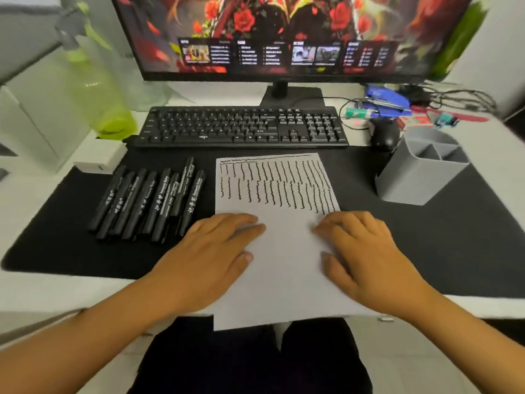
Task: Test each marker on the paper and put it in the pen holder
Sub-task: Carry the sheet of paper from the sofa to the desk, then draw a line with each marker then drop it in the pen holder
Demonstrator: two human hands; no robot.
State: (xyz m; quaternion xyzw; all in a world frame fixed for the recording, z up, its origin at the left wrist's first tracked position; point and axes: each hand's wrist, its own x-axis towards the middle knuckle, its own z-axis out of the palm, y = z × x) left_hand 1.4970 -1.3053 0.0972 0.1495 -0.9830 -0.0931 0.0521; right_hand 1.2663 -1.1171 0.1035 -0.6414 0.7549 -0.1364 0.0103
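A white sheet of paper [284, 268] lies on the black desk mat, its upper half covered in wavy black test lines and its lower edge hanging over the desk front. My left hand [210, 257] rests flat on the paper's left side, fingers spread, holding nothing. My right hand [366, 257] lies flat on the paper's right side, also holding nothing. Several capped black markers [150, 200] lie side by side on the mat, left of the paper. The grey pen holder [420, 169], with divided compartments, stands to the right of the paper and looks empty.
A black keyboard [241, 126] lies behind the paper, with a monitor [284, 35] above it. A black mouse [383, 133] sits beside the pen holder. A green bottle [99, 89] and a white box [99, 157] stand at the left. Cables and clutter fill the back right.
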